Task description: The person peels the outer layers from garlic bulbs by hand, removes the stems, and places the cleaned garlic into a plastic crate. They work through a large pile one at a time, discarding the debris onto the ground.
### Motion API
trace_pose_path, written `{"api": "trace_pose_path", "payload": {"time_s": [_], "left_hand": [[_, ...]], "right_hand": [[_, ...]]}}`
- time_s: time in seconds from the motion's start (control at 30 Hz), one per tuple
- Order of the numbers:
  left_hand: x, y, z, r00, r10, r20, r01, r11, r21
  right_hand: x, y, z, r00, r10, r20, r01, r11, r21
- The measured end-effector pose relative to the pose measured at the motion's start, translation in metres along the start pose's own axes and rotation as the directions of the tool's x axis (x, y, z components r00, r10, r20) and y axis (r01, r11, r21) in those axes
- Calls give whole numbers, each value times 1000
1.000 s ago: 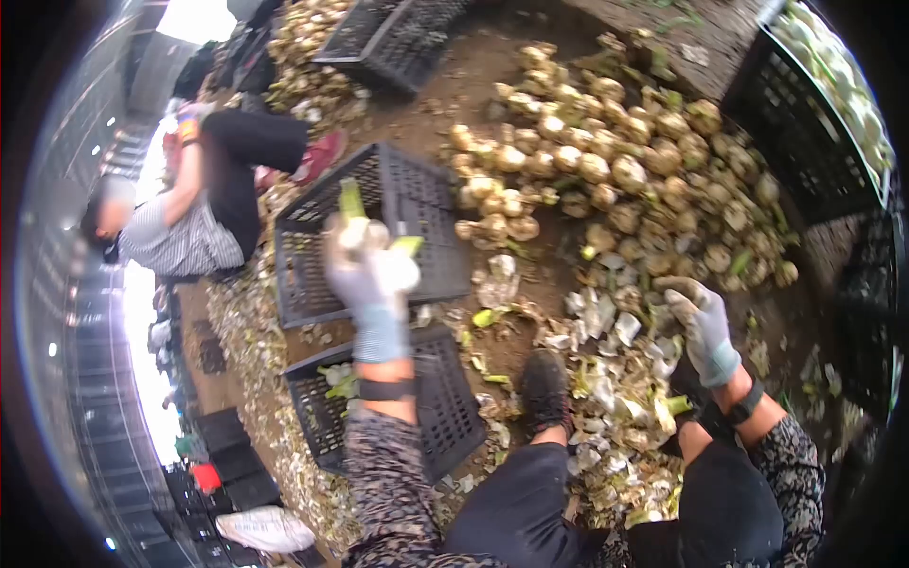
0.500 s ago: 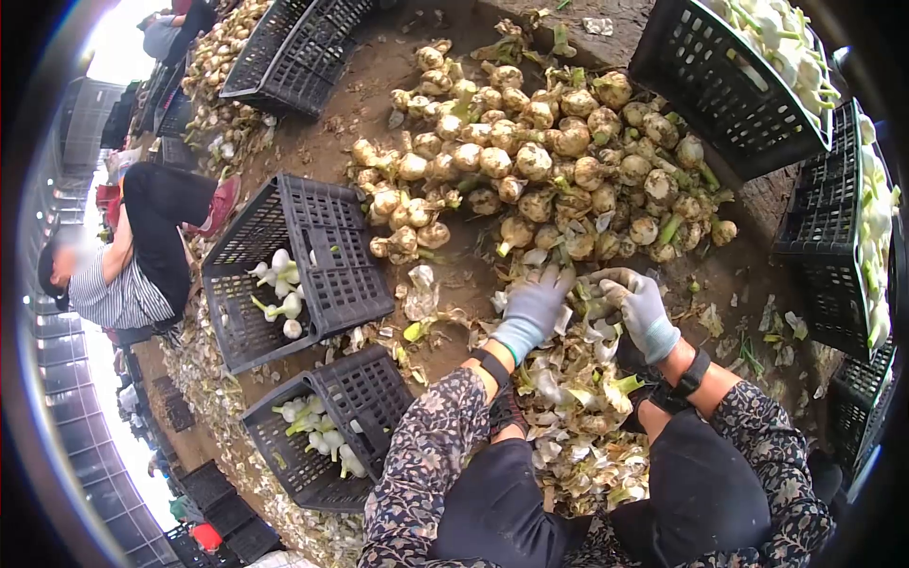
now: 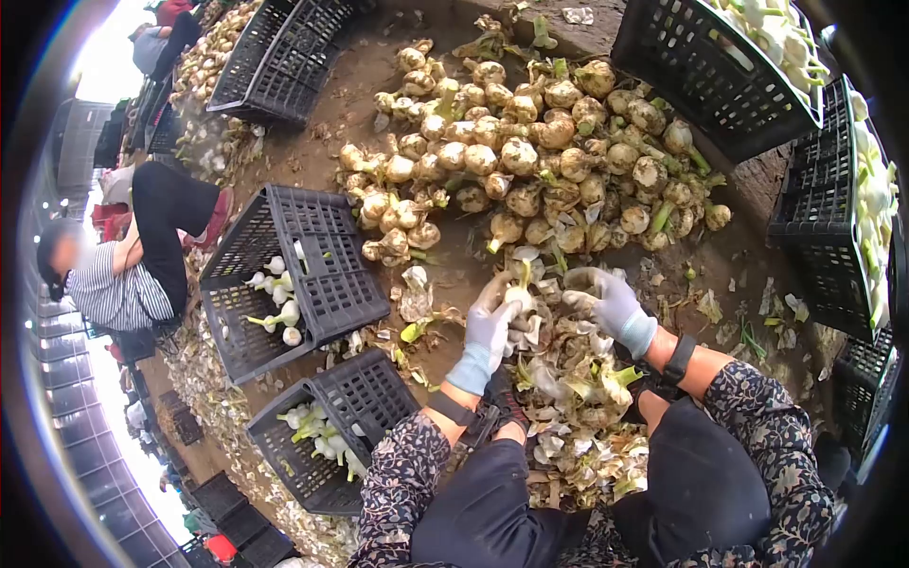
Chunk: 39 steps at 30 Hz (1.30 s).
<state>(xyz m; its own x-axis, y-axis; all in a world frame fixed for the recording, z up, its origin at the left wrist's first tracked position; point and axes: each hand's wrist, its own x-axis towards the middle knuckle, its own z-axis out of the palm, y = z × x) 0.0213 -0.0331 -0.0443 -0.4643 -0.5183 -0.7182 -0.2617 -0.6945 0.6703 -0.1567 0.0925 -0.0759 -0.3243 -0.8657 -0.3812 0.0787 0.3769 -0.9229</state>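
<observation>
My left hand (image 3: 491, 325), in a grey glove with a light blue cuff, is closed round a whitish garlic bulb (image 3: 518, 296) whose stem points up. My right hand (image 3: 615, 309), gloved alike, is held apart to the right of the bulb, its fingers bent and spread with nothing visible in them. Beyond both hands lies a heap of soil-stained garlic bulbs (image 3: 516, 156) with short stems. Underneath my hands and between my feet is a pile of peeled-off garlic skins (image 3: 578, 417).
Two black crates (image 3: 336, 265) (image 3: 374, 402) with cleaned garlic lie tipped to the left. Filled black crates (image 3: 705, 80) (image 3: 819, 227) stand on the right. Another black crate (image 3: 298, 66) is at the upper left. A person (image 3: 123, 284) in a striped top sits at far left.
My left hand has moved left and toward me with the garlic bulb, which now shows clean and whitish. The right hand has come away from it with its fingers spread.
</observation>
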Motion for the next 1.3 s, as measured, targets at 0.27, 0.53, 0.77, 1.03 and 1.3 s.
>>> {"api": "trace_pose_path", "payload": {"time_s": [0.27,0.53,0.77,1.03,1.3], "left_hand": [[-19,2,33,883,411,228,-413,910,-41],[-28,5,36,922,352,160,-313,923,-224],[-18,7,38,893,445,74,-426,885,-186],[-23,13,53,730,675,106,-673,686,276],[-11,30,51,943,-239,233,324,825,-463]], "right_hand": [[10,-66,20,996,54,75,-83,877,473],[6,-74,-4,933,202,298,-321,841,436],[2,-80,-21,906,130,402,-373,694,616],[9,-90,-16,996,52,76,-52,999,4],[2,-91,-11,992,101,76,-114,972,206]]}}
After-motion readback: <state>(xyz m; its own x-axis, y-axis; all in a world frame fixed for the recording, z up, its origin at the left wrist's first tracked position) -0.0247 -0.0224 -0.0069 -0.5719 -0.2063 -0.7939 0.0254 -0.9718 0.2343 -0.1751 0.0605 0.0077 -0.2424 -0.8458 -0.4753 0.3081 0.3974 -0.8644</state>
